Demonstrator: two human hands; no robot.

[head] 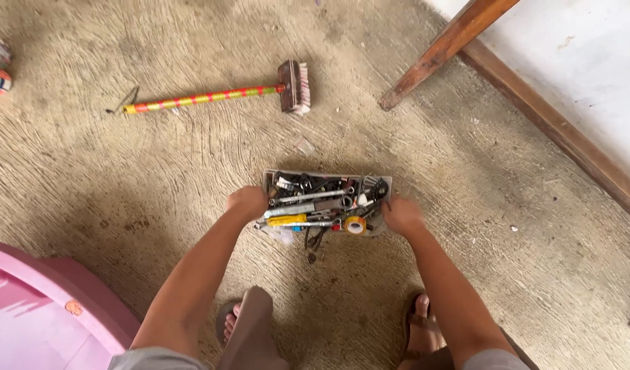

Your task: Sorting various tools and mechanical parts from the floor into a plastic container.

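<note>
The concrete floor [157,178] fills the view; a white wall [589,62] with a brown wooden baseboard [568,137] runs along the upper right; a slanted wooden leg [442,51] meets the floor near it. A pink plastic object [41,308] occupies the lower left corner. A scrub brush [219,94] with a striped red-and-yellow handle lies on the floor, well apart from the hands.

The tool tray [326,203] sits on the floor at centre, in front of the person's two sandalled feet; it holds wrenches, a yellow-handled tool [287,220] and a roll of yellow tape [355,225] — the contents are heaped and overlapping.

The left hand [247,202] is closed over the tray's left end; the right hand [402,216] is closed over its right end — both grip the tray.
</note>
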